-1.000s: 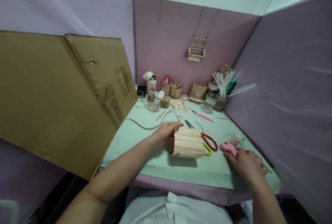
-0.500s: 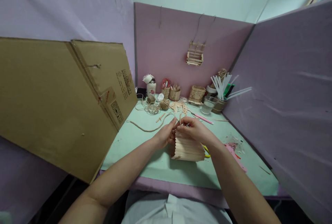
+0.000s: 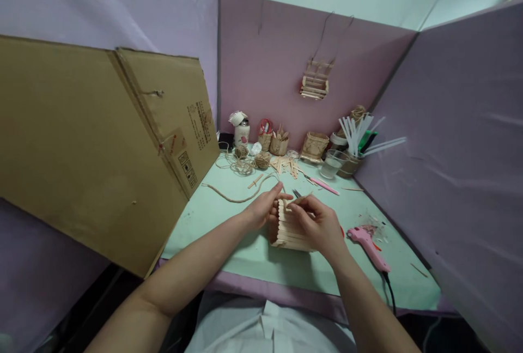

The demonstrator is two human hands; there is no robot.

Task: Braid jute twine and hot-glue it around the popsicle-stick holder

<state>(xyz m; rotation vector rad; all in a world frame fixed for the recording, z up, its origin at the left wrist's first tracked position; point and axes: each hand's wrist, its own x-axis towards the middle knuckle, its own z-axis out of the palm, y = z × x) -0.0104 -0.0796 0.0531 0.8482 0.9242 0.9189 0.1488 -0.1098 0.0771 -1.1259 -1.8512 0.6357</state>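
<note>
A small box of wooden craft sticks (image 3: 292, 233) stands on the table in front of me, its slatted side facing me. My left hand (image 3: 265, 208) grips its left upper edge, with some fingers hidden behind the sticks. At the top of the slats, my right hand (image 3: 316, 219) pinches the twine cord (image 3: 285, 200) between thumb and fingertips. The rest of that twine curves away leftward over the table. Grey scissor tips (image 3: 296, 193) poke out just beyond the right hand, which covers most of the scissors.
A pink glue gun (image 3: 370, 247) lies to the right with its cable over the front edge. Farther back are twine balls (image 3: 262, 160), loose craft sticks (image 3: 286, 166), a pink-handled tool (image 3: 324, 186) and a water cup (image 3: 332, 165). Cardboard (image 3: 102, 162) leans at left.
My right hand has shifted right and down along the box top, drawing the cord over the slats. The left hand keeps its hold. The view has turned slightly, showing more of the glue gun.
</note>
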